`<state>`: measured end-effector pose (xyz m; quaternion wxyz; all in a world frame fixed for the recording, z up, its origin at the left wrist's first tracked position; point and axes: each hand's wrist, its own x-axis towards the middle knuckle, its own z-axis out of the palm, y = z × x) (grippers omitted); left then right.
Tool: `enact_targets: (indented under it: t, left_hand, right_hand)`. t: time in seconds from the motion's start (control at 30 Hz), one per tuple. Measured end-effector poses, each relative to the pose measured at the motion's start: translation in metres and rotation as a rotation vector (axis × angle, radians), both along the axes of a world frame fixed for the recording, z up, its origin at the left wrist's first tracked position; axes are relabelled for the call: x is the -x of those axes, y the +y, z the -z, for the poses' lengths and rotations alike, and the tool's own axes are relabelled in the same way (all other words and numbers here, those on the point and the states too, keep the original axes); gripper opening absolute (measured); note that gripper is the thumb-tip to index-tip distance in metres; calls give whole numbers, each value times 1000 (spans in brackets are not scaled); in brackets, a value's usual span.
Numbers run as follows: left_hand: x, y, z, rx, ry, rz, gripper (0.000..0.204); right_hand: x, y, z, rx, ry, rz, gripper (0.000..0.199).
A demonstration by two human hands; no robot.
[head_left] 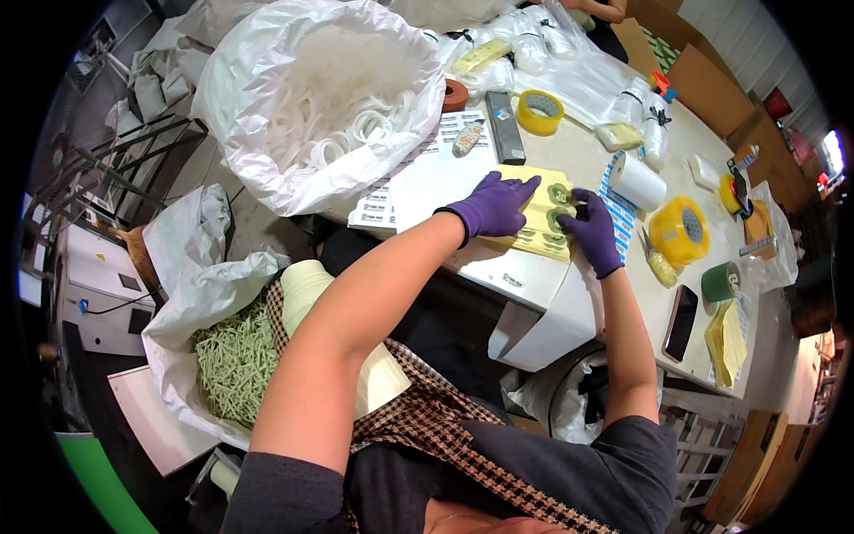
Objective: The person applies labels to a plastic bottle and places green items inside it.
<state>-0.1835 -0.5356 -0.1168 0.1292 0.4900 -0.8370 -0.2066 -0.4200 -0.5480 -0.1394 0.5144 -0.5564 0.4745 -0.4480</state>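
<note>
Head: yellow sheet (534, 212) under left hand (495, 206), right hand (591, 233) prob. touching.

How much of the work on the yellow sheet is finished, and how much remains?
Done: several green rings already lie on the yellow paper sheet, near its right edge. In hand: the purple-gloved left hand presses the sheet flat while the purple-gloved right hand sets a ring on it. Left: much of the sheet is bare, and the big white plastic bag holds many white rings.

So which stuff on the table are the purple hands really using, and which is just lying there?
In use: left hand flat on the yellow sheet; right hand at a green ring on it.

Lying about: yellow tape rolls, white roll, green roll, phone.
</note>
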Motion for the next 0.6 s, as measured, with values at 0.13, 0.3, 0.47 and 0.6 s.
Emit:
enact_targets:
  t: [0.13,0.3,0.47,0.6]
  left_hand:
    - [0,6,-7,-39,-2,-6,80]
    - [-4,0,-4,-93,73,7,81]
    - [-2,-5,-7,-221,91,-69,84]
    - [-2,-14,-3,-320,189,-100,84]
  right_hand:
    - [7,0,6,353,397,16,35]
    - [2,-19,6,425,700,66,25]
    - [5,-34,2,112,520,37,17]
    - [18,-39,2,-27,275,-78,23]
